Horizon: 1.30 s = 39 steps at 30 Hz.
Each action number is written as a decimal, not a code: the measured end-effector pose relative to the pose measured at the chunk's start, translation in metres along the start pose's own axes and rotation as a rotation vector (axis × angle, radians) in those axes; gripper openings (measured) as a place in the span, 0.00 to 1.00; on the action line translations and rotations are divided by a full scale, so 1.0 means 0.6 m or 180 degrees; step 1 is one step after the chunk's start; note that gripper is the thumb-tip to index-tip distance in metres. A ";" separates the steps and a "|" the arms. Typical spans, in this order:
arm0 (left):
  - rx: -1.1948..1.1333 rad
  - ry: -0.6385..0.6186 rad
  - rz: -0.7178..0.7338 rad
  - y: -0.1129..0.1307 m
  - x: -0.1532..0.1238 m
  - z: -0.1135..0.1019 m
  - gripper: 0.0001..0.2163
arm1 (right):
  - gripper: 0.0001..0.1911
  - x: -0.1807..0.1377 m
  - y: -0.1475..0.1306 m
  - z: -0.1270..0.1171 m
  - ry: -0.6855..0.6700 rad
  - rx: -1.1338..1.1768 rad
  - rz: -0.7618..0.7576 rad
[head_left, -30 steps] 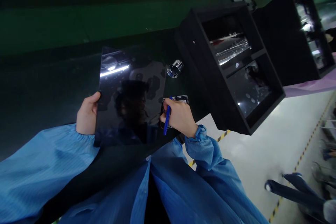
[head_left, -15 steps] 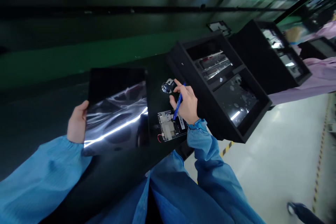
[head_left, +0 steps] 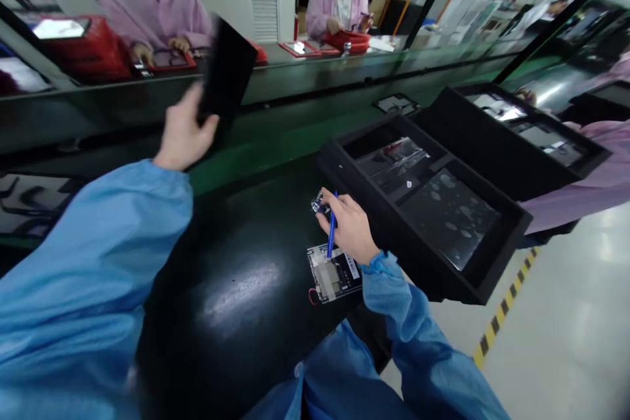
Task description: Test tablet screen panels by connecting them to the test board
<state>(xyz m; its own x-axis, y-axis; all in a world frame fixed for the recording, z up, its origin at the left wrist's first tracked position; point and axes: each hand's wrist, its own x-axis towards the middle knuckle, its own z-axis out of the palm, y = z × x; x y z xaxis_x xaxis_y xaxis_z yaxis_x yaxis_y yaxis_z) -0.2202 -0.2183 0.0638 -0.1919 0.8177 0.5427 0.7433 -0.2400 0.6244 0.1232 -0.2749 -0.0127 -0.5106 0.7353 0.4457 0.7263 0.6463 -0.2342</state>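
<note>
My left hand (head_left: 184,128) is raised at the upper left, its fingers gripping the edge of a dark flat panel (head_left: 229,72) like a tablet screen, seen tilted and blurred. My right hand (head_left: 349,226) is low over the dark bench, with a blue pen-like tool (head_left: 331,230) held in it, slanting down. Its thumb and fingertips are at a small shiny metal piece (head_left: 316,202); whether they grip it is unclear. Just below lies a circuit board assembly (head_left: 327,279) with tan tape, a black part with a white label and a short red wire.
A black divided box (head_left: 394,200) on the right holds film-covered panels; another black box (head_left: 482,138) stands behind it. A framed panel (head_left: 396,104) lies on the green strip, and another (head_left: 34,203) at far left. Across the line, people in pink sit by red trays (head_left: 347,41).
My left hand has lifted the panel from low over the bench up and forward, turning it. My right hand has closed in on the metal piece with the tool still held. The view has tilted up.
</note>
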 end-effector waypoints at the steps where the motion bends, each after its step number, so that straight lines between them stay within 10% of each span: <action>1: 0.0475 -0.0513 0.0114 0.006 0.016 0.022 0.24 | 0.11 -0.017 -0.004 -0.005 0.0134 0.0083 0.0049; 4: 0.0932 -0.1356 0.0162 0.013 0.037 0.105 0.23 | 0.05 -0.086 -0.013 -0.016 0.0473 0.0240 0.0354; 9: 0.1097 -0.1601 -0.0014 -0.011 0.039 0.227 0.23 | 0.04 -0.192 -0.018 -0.002 0.0903 0.0636 0.1224; 16: 0.0913 -0.1886 0.0000 -0.011 0.077 0.241 0.18 | 0.07 -0.222 -0.021 0.032 0.1406 0.1283 0.2018; 23: 0.0709 -0.1699 0.0984 0.171 0.103 0.310 0.22 | 0.07 -0.227 -0.022 0.041 0.1337 0.1396 0.2140; 31: 0.0880 -0.3271 0.2232 0.351 -0.012 0.437 0.25 | 0.07 -0.232 -0.020 0.045 0.1297 0.1375 0.2056; 39: 0.1499 -0.2258 0.2022 0.411 0.003 0.394 0.30 | 0.07 -0.233 -0.020 0.052 0.1318 0.1415 0.2058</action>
<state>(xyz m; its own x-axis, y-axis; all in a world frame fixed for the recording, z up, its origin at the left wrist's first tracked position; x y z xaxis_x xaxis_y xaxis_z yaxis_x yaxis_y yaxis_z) 0.1143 -0.1522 0.0859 0.6235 0.7680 0.1462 0.7782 -0.6277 -0.0213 0.1714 -0.3792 -0.0990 0.2078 0.9069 0.3665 0.5249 0.2128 -0.8241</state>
